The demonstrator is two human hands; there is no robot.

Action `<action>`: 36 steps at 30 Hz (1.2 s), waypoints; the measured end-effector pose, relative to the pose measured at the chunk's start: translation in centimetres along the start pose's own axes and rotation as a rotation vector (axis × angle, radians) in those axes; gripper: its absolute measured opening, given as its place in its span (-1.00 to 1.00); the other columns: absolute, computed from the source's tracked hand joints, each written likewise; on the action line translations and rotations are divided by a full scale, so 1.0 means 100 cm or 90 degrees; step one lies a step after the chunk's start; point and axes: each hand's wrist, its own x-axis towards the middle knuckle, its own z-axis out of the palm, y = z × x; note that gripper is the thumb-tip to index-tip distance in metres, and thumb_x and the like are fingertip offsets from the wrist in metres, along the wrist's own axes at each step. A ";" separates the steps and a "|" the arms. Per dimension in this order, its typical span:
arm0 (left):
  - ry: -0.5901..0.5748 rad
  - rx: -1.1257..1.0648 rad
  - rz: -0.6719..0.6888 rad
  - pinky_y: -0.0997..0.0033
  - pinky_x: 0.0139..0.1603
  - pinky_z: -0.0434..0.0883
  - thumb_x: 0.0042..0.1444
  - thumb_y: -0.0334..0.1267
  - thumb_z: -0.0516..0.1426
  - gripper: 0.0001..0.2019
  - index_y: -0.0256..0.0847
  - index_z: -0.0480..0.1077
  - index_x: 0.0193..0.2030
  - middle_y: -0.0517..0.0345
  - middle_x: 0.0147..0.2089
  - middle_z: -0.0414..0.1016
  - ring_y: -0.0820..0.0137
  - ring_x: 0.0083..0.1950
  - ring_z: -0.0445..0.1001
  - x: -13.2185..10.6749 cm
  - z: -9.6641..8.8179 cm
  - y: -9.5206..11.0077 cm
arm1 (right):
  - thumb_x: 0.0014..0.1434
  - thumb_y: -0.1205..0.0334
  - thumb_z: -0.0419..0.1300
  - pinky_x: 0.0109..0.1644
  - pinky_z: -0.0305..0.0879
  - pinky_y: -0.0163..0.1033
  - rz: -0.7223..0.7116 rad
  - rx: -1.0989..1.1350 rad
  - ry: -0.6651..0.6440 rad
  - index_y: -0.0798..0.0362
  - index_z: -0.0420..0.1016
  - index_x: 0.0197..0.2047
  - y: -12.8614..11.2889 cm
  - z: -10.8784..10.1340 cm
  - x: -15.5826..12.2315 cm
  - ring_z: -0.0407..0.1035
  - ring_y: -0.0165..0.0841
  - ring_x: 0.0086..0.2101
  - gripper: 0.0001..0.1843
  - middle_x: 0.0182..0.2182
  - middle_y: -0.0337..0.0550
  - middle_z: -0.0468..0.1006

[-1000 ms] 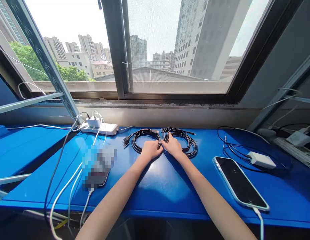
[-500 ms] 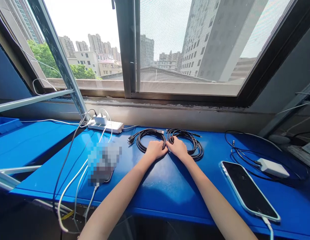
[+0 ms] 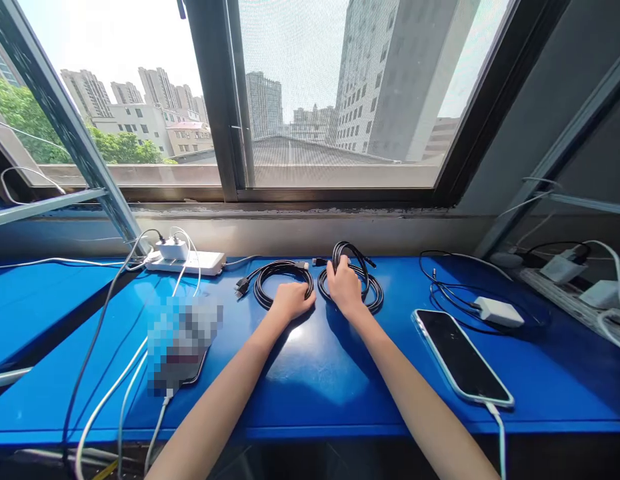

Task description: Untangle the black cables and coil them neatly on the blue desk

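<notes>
- Loops of the right black coiled cable, which lies midway along the blue table near its back edge, stand up above the right hand. Its fingers curl around several strands, and a slack grip could let the coil spring apart.
- Fingers of the left hand are bent and pressed together on the near rim of the left black coiled cable. That cable's free plug end could snag the neighbouring coil.
- Strands dragged backwards might catch the white power strip.
</notes>
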 end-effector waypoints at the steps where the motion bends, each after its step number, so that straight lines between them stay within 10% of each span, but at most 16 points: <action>1: 0.005 -0.008 -0.006 0.35 -0.23 0.32 0.20 -0.16 -0.07 -0.64 -0.23 0.52 -0.30 -0.13 -0.26 0.58 0.14 -0.14 0.53 0.000 -0.001 0.000 | 0.33 0.23 -0.18 -0.33 0.19 -0.28 0.008 0.001 0.011 0.18 0.27 -0.02 0.000 -0.002 0.001 0.49 -0.19 -0.24 -0.69 -0.28 0.08 0.57; 16: 0.274 -0.340 -0.136 0.42 -0.21 0.37 0.30 -0.24 -0.46 -0.34 -0.26 0.48 -0.21 0.01 -0.29 0.55 0.38 -0.35 0.49 -0.001 -0.007 -0.005 | 0.24 0.35 0.02 -0.26 0.26 -0.37 -0.281 0.017 0.084 0.06 0.41 0.01 -0.005 0.016 -0.009 0.47 -0.32 -0.23 -0.70 -0.20 -0.07 0.58; 36: 0.647 -0.469 0.160 0.49 -0.50 0.28 0.20 -0.03 -0.03 -0.73 -0.17 0.29 -0.35 0.08 -0.25 0.44 0.49 -0.48 0.34 -0.002 0.002 -0.003 | 0.21 0.31 0.08 -0.31 0.28 -0.35 -0.529 -0.049 0.211 0.06 0.54 -0.21 -0.003 0.039 -0.011 0.41 -0.35 -0.30 -0.80 -0.34 -0.09 0.56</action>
